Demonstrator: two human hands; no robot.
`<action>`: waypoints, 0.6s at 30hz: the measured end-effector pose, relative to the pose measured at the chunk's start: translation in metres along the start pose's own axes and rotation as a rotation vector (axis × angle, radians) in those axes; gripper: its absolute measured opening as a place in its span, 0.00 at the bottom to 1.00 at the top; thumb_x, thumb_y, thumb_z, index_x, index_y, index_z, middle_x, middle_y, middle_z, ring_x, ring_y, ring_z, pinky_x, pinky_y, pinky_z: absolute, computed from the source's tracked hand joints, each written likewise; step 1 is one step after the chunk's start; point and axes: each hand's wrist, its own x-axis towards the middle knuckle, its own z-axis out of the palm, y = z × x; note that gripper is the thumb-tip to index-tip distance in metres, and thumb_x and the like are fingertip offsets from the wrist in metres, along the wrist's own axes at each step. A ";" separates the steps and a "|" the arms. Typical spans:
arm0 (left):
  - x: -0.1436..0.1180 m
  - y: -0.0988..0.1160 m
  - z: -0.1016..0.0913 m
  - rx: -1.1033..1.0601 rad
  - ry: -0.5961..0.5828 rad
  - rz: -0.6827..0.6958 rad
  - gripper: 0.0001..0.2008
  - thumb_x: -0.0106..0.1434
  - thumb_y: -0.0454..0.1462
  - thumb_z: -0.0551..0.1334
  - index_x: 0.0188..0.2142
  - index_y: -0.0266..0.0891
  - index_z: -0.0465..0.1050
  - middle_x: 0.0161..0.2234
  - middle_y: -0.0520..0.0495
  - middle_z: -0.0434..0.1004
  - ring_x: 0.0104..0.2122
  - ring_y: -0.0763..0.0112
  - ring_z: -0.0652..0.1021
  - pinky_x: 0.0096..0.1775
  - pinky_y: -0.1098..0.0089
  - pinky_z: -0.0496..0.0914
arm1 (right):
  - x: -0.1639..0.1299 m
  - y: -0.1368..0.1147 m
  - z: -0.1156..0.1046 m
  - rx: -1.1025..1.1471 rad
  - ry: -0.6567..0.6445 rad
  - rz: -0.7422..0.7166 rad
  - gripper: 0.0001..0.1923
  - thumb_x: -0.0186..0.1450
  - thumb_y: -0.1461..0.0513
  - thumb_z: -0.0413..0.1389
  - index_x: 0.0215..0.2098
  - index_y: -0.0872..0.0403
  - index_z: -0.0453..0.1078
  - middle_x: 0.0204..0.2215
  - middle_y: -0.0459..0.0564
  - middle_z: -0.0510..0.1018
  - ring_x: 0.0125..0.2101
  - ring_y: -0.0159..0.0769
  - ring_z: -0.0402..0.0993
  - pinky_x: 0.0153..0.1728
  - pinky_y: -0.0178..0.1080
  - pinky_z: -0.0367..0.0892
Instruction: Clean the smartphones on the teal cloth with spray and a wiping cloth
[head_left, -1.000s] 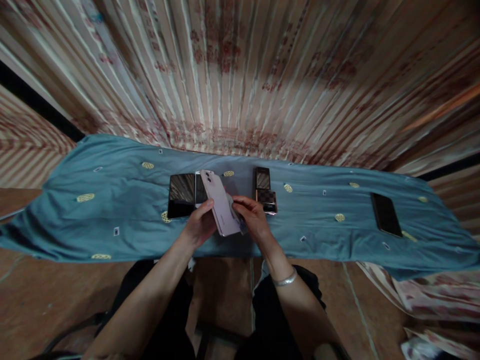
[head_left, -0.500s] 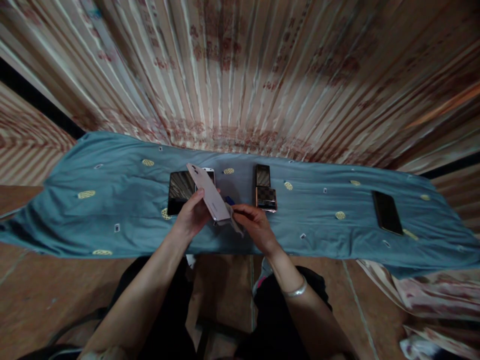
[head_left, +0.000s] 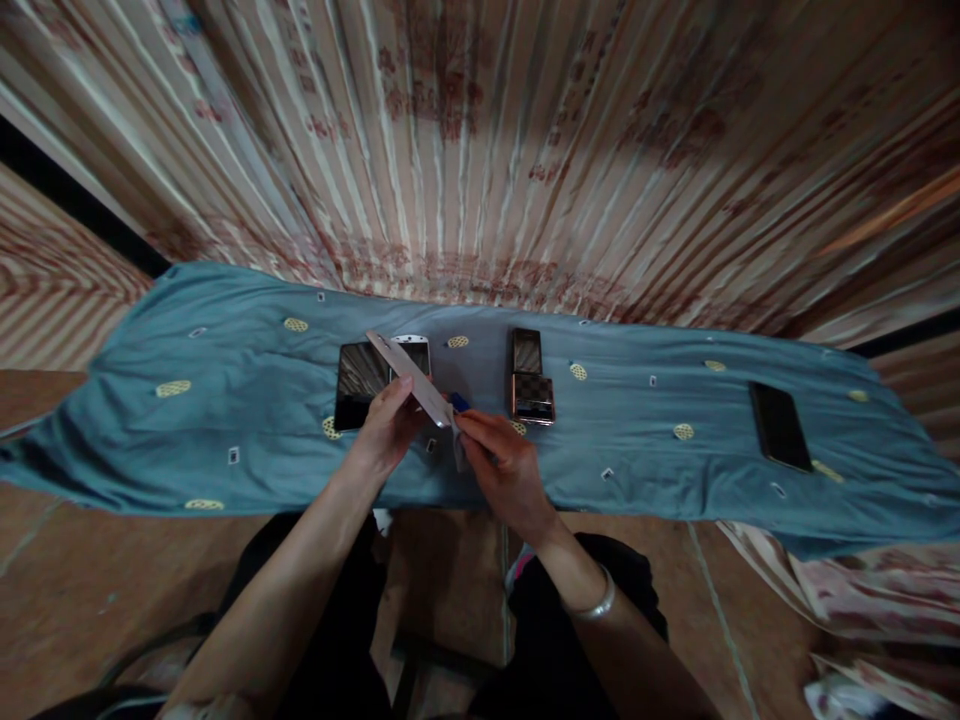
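Observation:
My left hand (head_left: pixel 386 430) is closed around a pale smartphone (head_left: pixel 409 378), which is tilted so that mostly its edge and a narrow strip of its back show. In my right hand (head_left: pixel 504 462) a thin grey cloth (head_left: pixel 460 452) is pinched between the fingers, pressed at the phone's lower end. Just beyond my right fingertips lies a small dark blue object (head_left: pixel 459 402), too covered to name. Behind the held phone, a dark-screened tablet or large phone (head_left: pixel 356 385) and a white-framed phone (head_left: pixel 415 348) rest on the blue cover, both partly hidden.
A blue cover (head_left: pixel 247 400) with yellow printed patches drapes the long surface. To the right of my hands lie a small dark phone (head_left: pixel 527 351) and a shiny one (head_left: pixel 532 398). A black phone (head_left: pixel 780 425) lies far right. Striped curtains (head_left: pixel 480 150) hang behind.
The pale phone has turned from showing its back to nearly edge-on. My right hand, with the cloth, has shifted slightly left and rotated along the phone's lower end.

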 end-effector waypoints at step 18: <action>-0.009 -0.038 0.006 0.056 -0.148 -0.100 0.19 0.45 0.44 0.78 0.31 0.36 0.76 0.27 0.53 0.78 0.27 0.73 0.77 0.32 0.73 0.70 | 0.009 -0.005 -0.002 -0.016 -0.024 -0.102 0.20 0.73 0.65 0.49 0.59 0.45 0.73 0.54 0.52 0.80 0.54 0.38 0.76 0.56 0.45 0.72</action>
